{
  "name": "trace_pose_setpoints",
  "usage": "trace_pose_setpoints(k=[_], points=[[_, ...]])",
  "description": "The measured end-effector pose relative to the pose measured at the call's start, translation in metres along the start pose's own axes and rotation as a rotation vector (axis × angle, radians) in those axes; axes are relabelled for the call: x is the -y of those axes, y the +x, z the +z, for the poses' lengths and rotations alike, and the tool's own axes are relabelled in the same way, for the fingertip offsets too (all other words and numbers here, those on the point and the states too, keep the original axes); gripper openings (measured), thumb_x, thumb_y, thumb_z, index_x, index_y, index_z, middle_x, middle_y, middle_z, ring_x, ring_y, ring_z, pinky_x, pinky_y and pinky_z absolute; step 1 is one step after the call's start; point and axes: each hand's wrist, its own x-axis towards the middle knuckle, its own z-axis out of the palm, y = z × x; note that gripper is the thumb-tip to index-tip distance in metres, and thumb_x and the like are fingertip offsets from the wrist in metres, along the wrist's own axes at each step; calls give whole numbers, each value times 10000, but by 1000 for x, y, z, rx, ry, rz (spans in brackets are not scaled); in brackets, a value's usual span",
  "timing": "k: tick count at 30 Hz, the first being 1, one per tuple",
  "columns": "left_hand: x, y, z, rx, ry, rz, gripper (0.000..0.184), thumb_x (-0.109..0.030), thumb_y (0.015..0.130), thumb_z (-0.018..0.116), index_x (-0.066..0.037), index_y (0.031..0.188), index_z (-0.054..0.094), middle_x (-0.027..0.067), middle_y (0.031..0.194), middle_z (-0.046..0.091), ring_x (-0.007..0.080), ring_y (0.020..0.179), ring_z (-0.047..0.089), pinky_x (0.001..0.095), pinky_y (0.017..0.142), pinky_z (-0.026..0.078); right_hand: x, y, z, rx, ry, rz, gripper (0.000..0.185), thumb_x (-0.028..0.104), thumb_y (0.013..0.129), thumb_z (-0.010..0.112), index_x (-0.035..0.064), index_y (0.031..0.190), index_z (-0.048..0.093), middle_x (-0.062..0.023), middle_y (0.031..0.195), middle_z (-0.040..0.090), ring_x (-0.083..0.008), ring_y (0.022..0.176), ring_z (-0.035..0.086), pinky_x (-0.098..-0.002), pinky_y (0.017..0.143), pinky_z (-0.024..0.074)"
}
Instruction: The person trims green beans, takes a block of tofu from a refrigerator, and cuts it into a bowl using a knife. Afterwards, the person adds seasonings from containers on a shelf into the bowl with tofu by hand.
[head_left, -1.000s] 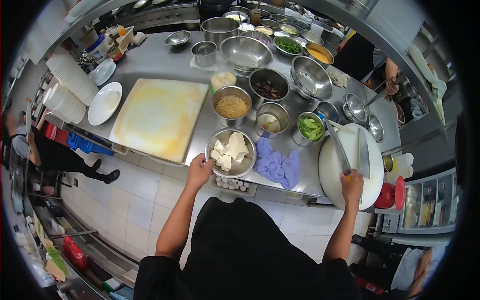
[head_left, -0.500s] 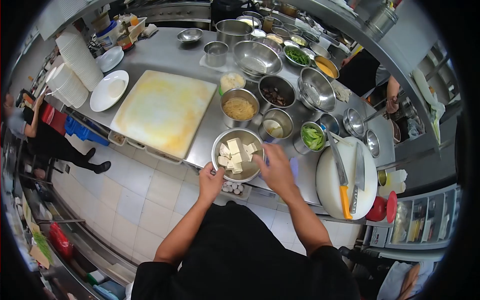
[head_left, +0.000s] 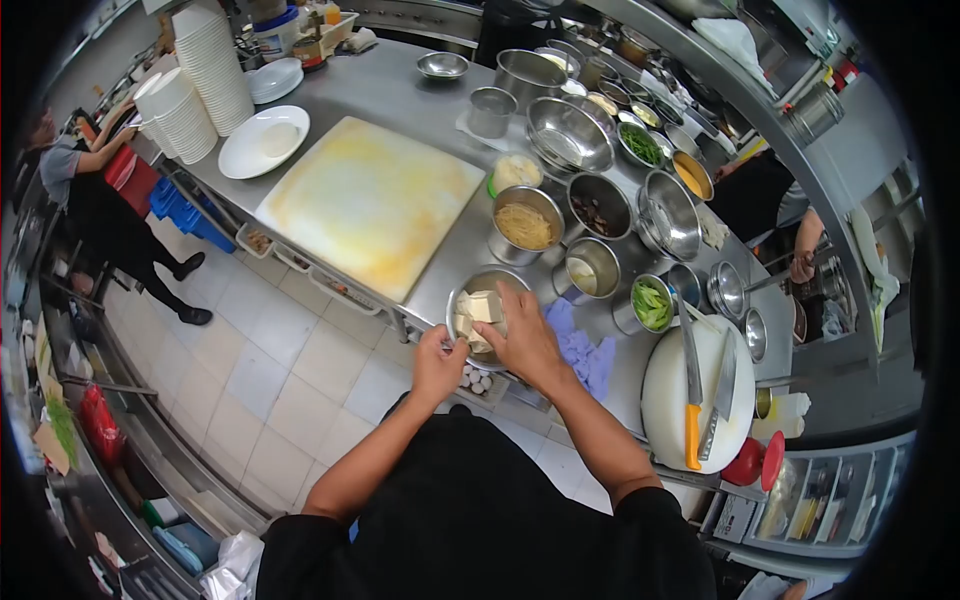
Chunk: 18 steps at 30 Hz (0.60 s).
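White blocks (head_left: 485, 307) sit inside a metal bowl (head_left: 480, 280) at the counter's front edge. The left hand (head_left: 437, 367) seems to pinch the bowl's near-left rim; the right hand (head_left: 535, 345) reaches in with thumb and fingers parted over the blocks, though whether it grips one I cannot tell. A second ago it held the orange-handled knife (head_left: 692, 420), now lying on a round board (head_left: 668, 370) well right of the bowl, freeing both hands for the blocks. A purple cloth (head_left: 587, 355) lies just right of the bowl. No writing is readable.
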Motion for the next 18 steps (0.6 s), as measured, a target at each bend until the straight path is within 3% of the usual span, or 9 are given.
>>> trace_pose_setpoints(k=[4, 8, 10, 13, 14, 16, 17, 18], points=[[-12, -1, -4, 15, 137, 55, 172, -116, 800, 646, 27, 748, 566, 110, 687, 513, 169, 599, 527, 316, 558, 432, 12, 10, 6, 127, -40, 87, 641, 420, 891, 596, 50, 1376, 401, -265, 1127, 486, -458, 1027, 552, -488, 852, 477], [-14, -5, -9, 0, 232, 122, 175, -113, 791, 643, 26, 729, 557, 108, 675, 498, 171, 591, 521, 320, 552, 431, 8, 15, 7, 190, -76, 153, 607, 405, 892, 587, 55, 1357, 414, -280, 1181, 493, -464, 1040, 562, -489, 859, 478], [-12, -4, -13, 43, 229, 112, 82, -62, 851, 615, 15, 833, 592, 28, 701, 565, 70, 546, 541, 240, 464, 425, -7, 15, 17, 126, -52, 158, 518, 315, 884, 597, 43, 1304, 463, -275, 1138, 566, -445, 1029, 588, -487, 861, 482], [-16, -7, -13, 18, 30, -63, 160, -103, 804, 642, 37, 761, 578, 82, 679, 547, 128, 540, 552, 289, 492, 445, -31, 17, 18, 89, 94, 119, 432, 213, 869, 583, 27, 1252, 510, -268, 1043, 629, -434, 1022, 601, -477, 879, 477], [-18, -6, -15, 38, -18, -70, 126, -85, 822, 629, 39, 825, 613, 61, 683, 592, 103, 533, 575, 260, 474, 455, -37, 17, 20, 90, 94, 124, 432, 213, 869, 583, 27, 1252, 510, -268, 1043, 629, -434, 1022, 601, -477, 879, 477], [-27, -5, -21, 40, -40, -90, 124, -80, 829, 622, 41, 859, 622, 52, 683, 602, 100, 539, 581, 252, 477, 458, -49, 18, 23, 109, 311, 142, 356, 154, 867, 582, 13, 1192, 545, -180, 894, 667, -333, 863, 666, -408, 763, 518], [-27, -11, -21, 53, -62, -125, 130, -74, 836, 616, 42, 894, 632, 42, 683, 611, 97, 544, 587, 243, 480, 461, -54, 10, 22, 117, 311, 182, 356, 154, 867, 582, 13, 1192, 545, -180, 894, 667, -333, 863, 666, -408, 763, 518], [-22, -9, -23, 84, -82, -167, 130, -66, 848, 606, 46, 910, 633, 44, 719, 629, 96, 573, 604, 237, 496, 480, -55, 16, 20, 203, 511, 232, 353, 148, 879, 589, 17, 1203, 537, -130, 903, 659, -227, 778, 649, -328, 671, 502]])
